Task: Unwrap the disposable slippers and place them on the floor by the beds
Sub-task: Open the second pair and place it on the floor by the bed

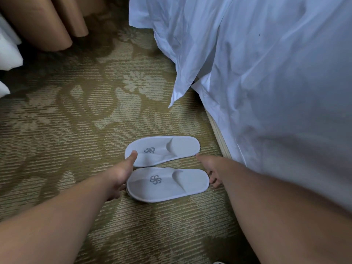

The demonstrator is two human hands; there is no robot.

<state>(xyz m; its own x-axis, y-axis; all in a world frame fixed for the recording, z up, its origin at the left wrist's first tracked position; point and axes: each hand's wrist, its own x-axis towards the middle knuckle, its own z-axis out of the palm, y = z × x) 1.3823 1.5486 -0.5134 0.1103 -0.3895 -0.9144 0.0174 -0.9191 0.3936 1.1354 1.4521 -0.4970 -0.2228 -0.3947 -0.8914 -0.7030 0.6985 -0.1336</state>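
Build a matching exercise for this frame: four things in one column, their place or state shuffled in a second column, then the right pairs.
Things
1. far slipper
2. near slipper
3. bed linen
4. curtain

Place or state
A. tan folds at the top left
B. nearest the camera, flat on the carpet
C. thumb of the left hand lies on its toe end
D. white, draping down on the right

Pairs: 1-C, 2-B, 3-D, 4-A

Patterned carpet floor [76, 115], two white slippers [162, 150] [167, 184] lying side by side on it
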